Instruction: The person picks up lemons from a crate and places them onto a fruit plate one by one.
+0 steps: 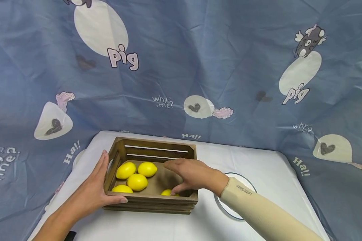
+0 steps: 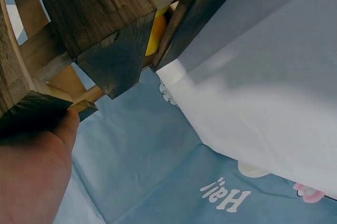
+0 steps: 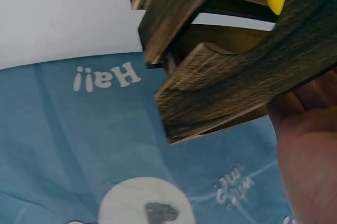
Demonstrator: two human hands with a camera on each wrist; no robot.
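A brown slatted wooden crate (image 1: pixel 151 202) stands on the white table. Four yellow lemons lie in its left half, among them a lemon (image 1: pixel 137 182) in the middle. Behind the front wall at the right, another lemon (image 1: pixel 166 192) shows only its top. My left hand (image 1: pixel 93 187) rests on the crate's front left corner, fingers straight along the side and thumb along the front rim. Over the right end reaches my right hand (image 1: pixel 193 172), fingers spread above the crate floor. Its thumb overlaps the right lemon; whether they touch, I cannot tell.
A round white plate with a dark rim (image 1: pixel 226 207) lies right of the crate, partly under the right forearm. Blue printed cloth (image 1: pixel 175 73) hangs behind the table (image 1: pixel 274 187). A small black object (image 1: pixel 70 236) shows near the left forearm.
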